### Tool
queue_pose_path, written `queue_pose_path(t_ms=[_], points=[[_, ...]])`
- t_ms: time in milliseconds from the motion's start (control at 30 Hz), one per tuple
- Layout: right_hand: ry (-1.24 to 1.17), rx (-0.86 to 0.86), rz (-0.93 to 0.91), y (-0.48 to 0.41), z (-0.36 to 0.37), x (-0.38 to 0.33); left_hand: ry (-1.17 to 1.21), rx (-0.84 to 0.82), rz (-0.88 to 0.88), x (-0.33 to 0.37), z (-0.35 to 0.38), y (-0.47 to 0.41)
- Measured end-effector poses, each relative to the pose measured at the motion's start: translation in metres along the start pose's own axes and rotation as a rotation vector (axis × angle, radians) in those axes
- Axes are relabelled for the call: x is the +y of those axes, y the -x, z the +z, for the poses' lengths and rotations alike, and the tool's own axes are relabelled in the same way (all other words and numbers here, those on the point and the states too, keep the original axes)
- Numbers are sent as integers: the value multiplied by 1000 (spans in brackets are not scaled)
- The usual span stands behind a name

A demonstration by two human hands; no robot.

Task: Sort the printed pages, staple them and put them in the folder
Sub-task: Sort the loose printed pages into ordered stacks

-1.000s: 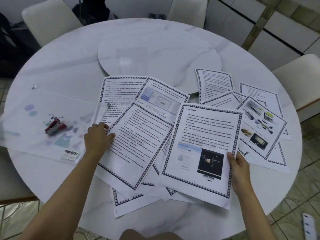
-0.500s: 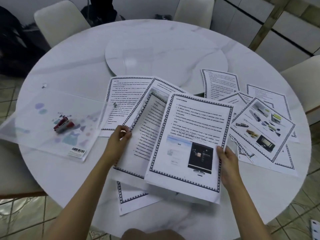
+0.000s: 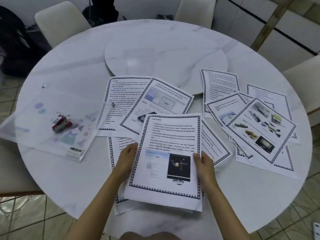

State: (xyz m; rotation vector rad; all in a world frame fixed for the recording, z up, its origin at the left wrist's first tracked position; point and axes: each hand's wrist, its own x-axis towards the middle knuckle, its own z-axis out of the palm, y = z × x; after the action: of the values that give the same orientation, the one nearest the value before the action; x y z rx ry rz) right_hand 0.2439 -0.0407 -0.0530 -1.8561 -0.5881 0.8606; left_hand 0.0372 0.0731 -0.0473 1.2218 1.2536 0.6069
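A gathered stack of printed pages (image 3: 168, 135) with a black-screen picture on top lies near the table's front edge. My left hand (image 3: 127, 156) grips its left edge and my right hand (image 3: 203, 163) grips its right edge. More bordered pages (image 3: 131, 96) lie spread behind the stack, and another loose group of pages (image 3: 259, 129) fans out at the right. A translucent plastic folder (image 3: 45, 122) lies at the left, with a small red stapler (image 3: 61, 125) resting on it.
The round white marble table (image 3: 78, 179) carries a raised turntable (image 3: 164, 54) at its centre. White chairs (image 3: 60, 19) stand around the far side and right. A dark bag (image 3: 13, 49) sits on the floor at far left.
Both hands have pulled two separate pages together into one stack in front of me. The left hand slid right, the right hand slid left, and the pages now overlap squarely.
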Motion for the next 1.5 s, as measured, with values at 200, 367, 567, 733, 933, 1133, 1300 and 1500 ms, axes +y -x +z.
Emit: queue_pose_path(t_ms=[200,367,567,733,933,1133,1300,1500], points=[[197,-74,-64,5,-5,-5,-165,-43,181,5,9,6],[188,32,-135,-3,-24,-6,-2,-68,271,31,11,14],[-225,-59,1,-22,-50,-11,179,-127,284,62,21,18],[-370,-151,-13,-26,-69,-22,197,-188,265,71,37,12],[-205,90,-128,-36,-97,-23,-33,-235,202,73,46,-22],[-219,256,-123,-35,-144,-19,-457,-23,298,58,44,-58],[-276,362,-78,-34,-165,-3,-715,-62,291,43,57,-78],[-250,426,-34,-29,-171,14,-1070,-7,328,39,73,-76]])
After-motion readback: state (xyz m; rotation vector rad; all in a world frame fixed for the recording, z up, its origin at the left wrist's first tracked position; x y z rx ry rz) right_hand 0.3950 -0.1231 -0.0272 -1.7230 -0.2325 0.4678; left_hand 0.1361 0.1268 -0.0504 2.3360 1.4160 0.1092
